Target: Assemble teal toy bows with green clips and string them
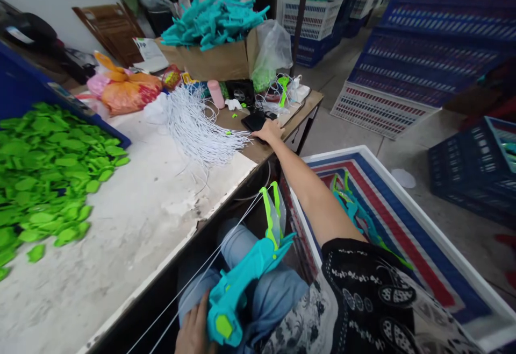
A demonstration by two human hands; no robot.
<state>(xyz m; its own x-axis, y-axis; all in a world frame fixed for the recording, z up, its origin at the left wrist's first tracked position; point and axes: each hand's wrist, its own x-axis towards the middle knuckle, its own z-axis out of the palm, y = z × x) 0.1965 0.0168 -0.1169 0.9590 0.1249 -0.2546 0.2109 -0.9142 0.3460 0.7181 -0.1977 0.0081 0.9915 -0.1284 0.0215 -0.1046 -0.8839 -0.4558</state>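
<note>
My left hand (194,324) grips the body of a teal and green toy crossbow (234,284) at the bottom of the view. The toy rests over my knees, its green arms pointing away from me. White cords run from the arm tips down to the lower left. Stretched forward over the table's right edge, my right hand (269,129) rests by a flat black object (253,121), thumb apart from the fingers. Its kind is unclear. A bundle of white cords (205,128) lies just left of that hand, the cord ends close to the thumb.
Green plastic parts (52,165) spill from a blue crate onto the white tabletop (141,209). Behind stand a carton (213,61) of teal parts and a pink bottle (216,93). At my right, a striped-lined bin (395,198) holds similar toys. Stacked crates (423,47) rise beyond.
</note>
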